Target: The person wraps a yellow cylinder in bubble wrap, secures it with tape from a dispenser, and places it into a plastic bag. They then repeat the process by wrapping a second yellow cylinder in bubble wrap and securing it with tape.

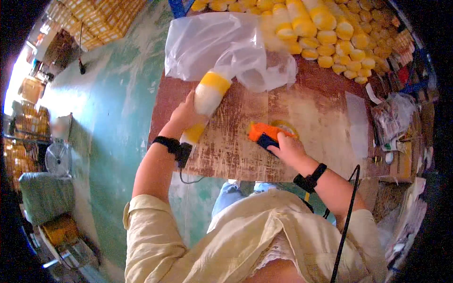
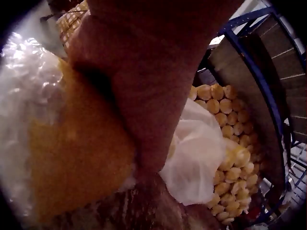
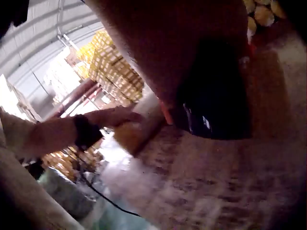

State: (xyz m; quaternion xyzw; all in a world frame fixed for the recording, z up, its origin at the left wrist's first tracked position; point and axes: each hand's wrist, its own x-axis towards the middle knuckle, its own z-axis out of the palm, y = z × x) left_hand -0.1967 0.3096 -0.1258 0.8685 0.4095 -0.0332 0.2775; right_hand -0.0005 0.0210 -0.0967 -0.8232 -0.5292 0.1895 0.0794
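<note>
A long roll (image 1: 209,97), whitish in the middle with yellow bands at both ends, slants over the left part of the worn wooden table (image 1: 226,155). The left hand (image 1: 185,113) grips it from its left side; in the left wrist view the hand (image 2: 139,76) lies against the yellow band (image 2: 81,148). Beyond the roll's upper end lies a translucent plastic bag (image 1: 214,45). Over the middle of the table, the right hand (image 1: 290,150) holds an orange and dark blue tool (image 1: 268,135), with a yellowish ring partly hidden behind it. The right wrist view shows the tool's dark part (image 3: 216,105).
Many yellow-ended rolls (image 1: 325,37) are stacked at the table's far side. A pale sheet (image 1: 356,122) lies at the right, beside plastic and clutter (image 1: 396,118). A black cable (image 1: 347,221) hangs by the right arm. A fan (image 1: 58,158) stands at the left.
</note>
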